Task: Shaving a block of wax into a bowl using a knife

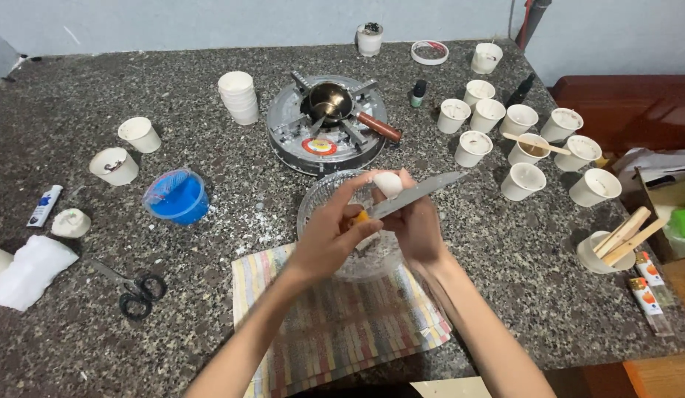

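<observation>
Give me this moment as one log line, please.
left hand: grips knife handle | right hand: holds white lump | below: glass bowl on striped cloth

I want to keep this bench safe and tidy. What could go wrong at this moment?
1. The knife lies close against the left hand and right hand gripping the white lump; a slip might cut a finger.
2. Shavings may miss the glass bowl and scatter on the striped cloth.
3. The paper cups stand crowded near the right elbow's path; a wide swing might topple one.
</observation>
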